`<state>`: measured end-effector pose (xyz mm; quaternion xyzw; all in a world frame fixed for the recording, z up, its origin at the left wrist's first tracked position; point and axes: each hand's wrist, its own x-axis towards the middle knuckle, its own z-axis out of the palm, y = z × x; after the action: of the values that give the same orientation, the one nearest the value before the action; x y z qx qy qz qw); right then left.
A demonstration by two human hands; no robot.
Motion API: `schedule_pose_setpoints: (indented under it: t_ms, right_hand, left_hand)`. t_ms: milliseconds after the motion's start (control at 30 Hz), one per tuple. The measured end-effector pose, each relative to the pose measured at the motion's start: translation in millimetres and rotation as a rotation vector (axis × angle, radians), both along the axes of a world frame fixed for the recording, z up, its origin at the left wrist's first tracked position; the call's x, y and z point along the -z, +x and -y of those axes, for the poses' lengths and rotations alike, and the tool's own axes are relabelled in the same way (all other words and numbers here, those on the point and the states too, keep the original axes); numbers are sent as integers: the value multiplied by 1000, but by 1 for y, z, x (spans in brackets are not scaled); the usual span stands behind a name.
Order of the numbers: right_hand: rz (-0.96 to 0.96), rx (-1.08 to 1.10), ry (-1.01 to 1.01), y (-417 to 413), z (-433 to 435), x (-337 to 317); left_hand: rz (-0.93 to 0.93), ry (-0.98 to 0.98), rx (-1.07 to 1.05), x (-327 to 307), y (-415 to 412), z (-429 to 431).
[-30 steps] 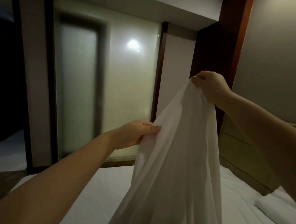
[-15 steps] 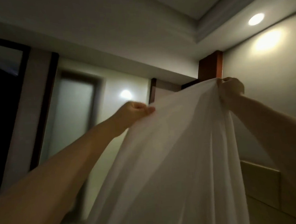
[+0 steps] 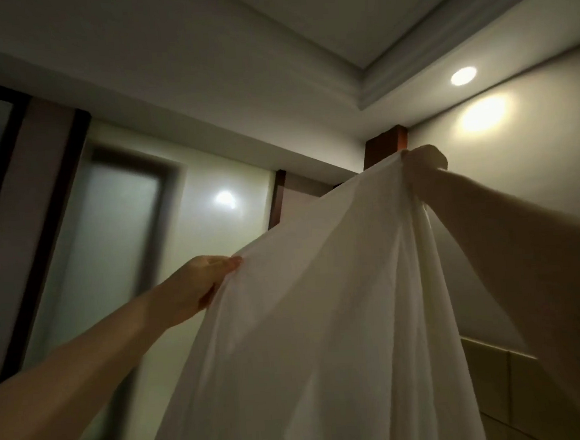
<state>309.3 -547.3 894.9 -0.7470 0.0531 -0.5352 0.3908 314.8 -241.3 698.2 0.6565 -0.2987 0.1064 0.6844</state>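
the sheet (image 3: 323, 320) hangs in the near middle, its top edge running from the left hand (image 3: 197, 284) up to the right hand (image 3: 422, 169), which is higher and farther right. behind it, a frosted door (image 3: 112, 249) stands far left and a wooden post (image 3: 384, 146) behind the right hand, with a ceiling lamp (image 3: 463, 76) above to the right.

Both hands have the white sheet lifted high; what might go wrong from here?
1. The left hand pinches only the white sheet at its edge, near the fingertips; a sharp flick may pull it free.
2. The right hand bunches a thick gather of cloth, so the sheet may land twisted.
3. The hanging sheet hides what lies below, so aiming its fall is guesswork.
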Motion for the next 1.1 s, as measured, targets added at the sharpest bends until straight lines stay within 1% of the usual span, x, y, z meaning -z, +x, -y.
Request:
schedule_pose_setpoints:
  t_ms: [33, 67, 133, 200, 267, 333, 400, 500, 633, 767, 800, 867, 933, 1000, 1100]
  right_hand:
    - [-25, 27, -2, 2, -1, 3]
    - [-75, 99, -74, 2, -2, 7]
    - [-123, 159, -131, 5, 3, 22]
    - [-92, -45, 101, 14, 13, 35]
    - [-97, -80, 66, 21, 20, 47]
    - [-115, -63, 38, 30, 25, 54]
    - [-73, -73, 52, 35, 26, 60]
    - [-62, -106, 6, 40, 31, 68]
    - [-61, -124, 22, 46, 44, 78]
    - [-75, -130, 60, 49, 59, 87]
    - [-74, -141, 54, 49, 62, 90]
    - [-85, -162, 3, 49, 66, 98]
    - [-113, -219, -58, 50, 68, 107]
    - [-135, -330, -64, 44, 67, 119]
    - [-66, -640, 34, 20, 47, 141]
  left_hand:
    - [36, 2, -71, -1, 2, -4]
    - [57, -15, -122, -2, 4, -8]
    - [58, -57, -174, -5, 6, -14]
    - [53, -37, -205, -10, 7, -20]
    - [63, 14, -243, -11, 9, -25]
    - [76, 46, -304, -10, 12, -30]
    - [85, 72, -359, -9, 16, -34]
    - [100, 87, -424, -10, 25, -36]
    - [114, 94, -417, -12, 27, -33]
    - [97, 116, -285, -13, 22, -26]
    - [103, 106, -264, -13, 22, -25]
    - [140, 75, -295, -12, 24, -24]
    - [181, 91, -350, -10, 25, -23]
    - [209, 159, -373, -8, 23, -20]
    - [240, 269, -374, -10, 14, -5]
